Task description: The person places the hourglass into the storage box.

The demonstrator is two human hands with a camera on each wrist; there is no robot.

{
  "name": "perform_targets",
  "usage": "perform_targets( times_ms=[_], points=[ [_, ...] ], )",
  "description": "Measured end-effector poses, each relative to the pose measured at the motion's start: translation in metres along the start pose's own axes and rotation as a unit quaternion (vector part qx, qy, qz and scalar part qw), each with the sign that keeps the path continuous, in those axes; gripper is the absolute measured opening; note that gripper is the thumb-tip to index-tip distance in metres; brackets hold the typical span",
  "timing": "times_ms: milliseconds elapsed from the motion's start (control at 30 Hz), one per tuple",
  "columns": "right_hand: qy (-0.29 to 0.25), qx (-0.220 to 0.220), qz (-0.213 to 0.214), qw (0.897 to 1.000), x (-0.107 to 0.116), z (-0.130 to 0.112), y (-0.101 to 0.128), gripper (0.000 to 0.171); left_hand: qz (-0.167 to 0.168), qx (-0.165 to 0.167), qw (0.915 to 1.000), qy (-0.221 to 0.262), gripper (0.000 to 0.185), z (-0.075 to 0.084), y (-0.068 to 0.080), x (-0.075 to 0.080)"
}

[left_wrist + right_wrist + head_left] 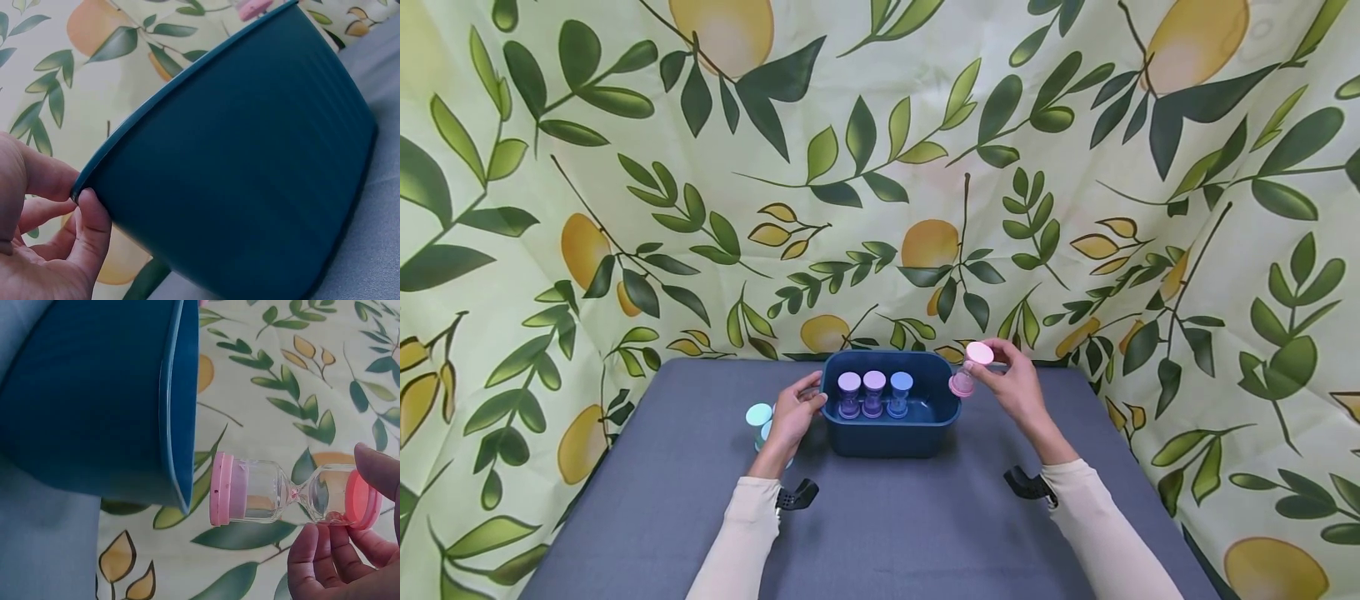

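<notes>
My left hand (792,418) pinches the left end of the rim of a dark blue plastic bin (887,443) between thumb and fingers. Inside the bin, toward its left side, two purple sand timers (849,396) and a blue sand timer (899,395) stand upright in a row. Just beyond the bin's right end, my right hand (1018,390) holds a pink sand timer (262,492) by one capped end. Its glass is see-through, with a little pink sand near the held cap. The other pink cap is close to the bin's rim in the right wrist view.
Left of the bin, partly behind my left hand and wrist, mint-green sand timers (758,414) stand on the grey tabletop (895,533). A fabric backdrop (880,208) printed with lemons and leaves rises behind the table and along both sides.
</notes>
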State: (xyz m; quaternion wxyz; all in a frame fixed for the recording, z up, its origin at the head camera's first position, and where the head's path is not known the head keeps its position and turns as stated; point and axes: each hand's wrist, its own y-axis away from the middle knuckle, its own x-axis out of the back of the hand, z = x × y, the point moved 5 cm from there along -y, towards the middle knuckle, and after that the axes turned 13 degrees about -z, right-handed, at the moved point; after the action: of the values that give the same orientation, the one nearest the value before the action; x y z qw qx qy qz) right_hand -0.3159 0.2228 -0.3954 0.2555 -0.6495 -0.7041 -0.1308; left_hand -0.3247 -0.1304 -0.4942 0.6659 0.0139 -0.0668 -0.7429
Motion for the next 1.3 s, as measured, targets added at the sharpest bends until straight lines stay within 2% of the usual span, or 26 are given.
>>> perform_targets(
  times_ms=[467,733,967,1100,1300],
  points=[
    [-0.070,0.019,-0.040,0.997,-0.036,-0.015,-0.012,0.050,0.000,-0.006,0.9999,0.012,0.048,-0.001,0.000,-0.001],
    [-0.080,0.018,-0.051,0.995,-0.060,-0.023,-0.015,0.048,-0.006,-0.002,0.9997,0.022,0.048,-0.004,0.000,-0.001],
    [-0.092,0.027,-0.069,0.993,-0.081,-0.022,-0.023,0.044,-0.007,-0.020,0.9994,0.027,0.049,-0.002,0.000,-0.002],
    [-0.090,0.022,-0.079,0.993,-0.091,-0.021,-0.025,0.041,-0.008,-0.017,0.9995,0.027,0.049,-0.001,0.000,-0.003],
    [-0.086,0.010,-0.116,0.990,-0.108,-0.022,-0.026,0.042,-0.010,-0.014,0.9994,0.031,0.048,-0.001,0.002,-0.003]
  ],
)
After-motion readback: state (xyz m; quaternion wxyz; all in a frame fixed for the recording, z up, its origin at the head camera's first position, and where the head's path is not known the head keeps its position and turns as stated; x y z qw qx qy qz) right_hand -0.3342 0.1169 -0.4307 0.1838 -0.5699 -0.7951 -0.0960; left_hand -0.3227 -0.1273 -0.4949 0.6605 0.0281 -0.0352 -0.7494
